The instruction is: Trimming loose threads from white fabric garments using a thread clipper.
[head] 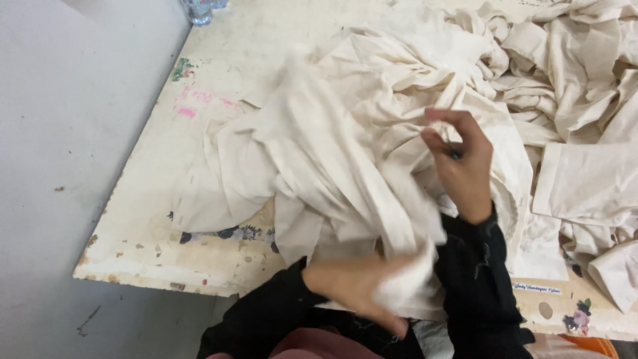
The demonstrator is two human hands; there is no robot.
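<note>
1. Gripping the near edge of the cream cloth [332, 153], my left hand [359, 286] sits closest to me, just past my black sleeve [266, 319]; its fingers are closed on a bunched corner of the fabric, blurred in the view.
2. My right hand [458, 166] is raised a little farther out, fingers curled and pinched together on a fold of the same cloth. Something small and dark shows between the fingertips, too small to tell what.
3. That cloth lies heaped on the table [166, 199], between my two hands and beyond them, rumpled and lifted in the middle.
4. The table top is pale and worn, with chipped paint at the near edge and pink and green marks towards the left.
5. Farther right, a pile of more cream cloth pieces [585, 80] is spread across the table, touching the one I hold.
6. At the far left corner stands a clear plastic bottle [198, 10], well apart from my hands.
</note>
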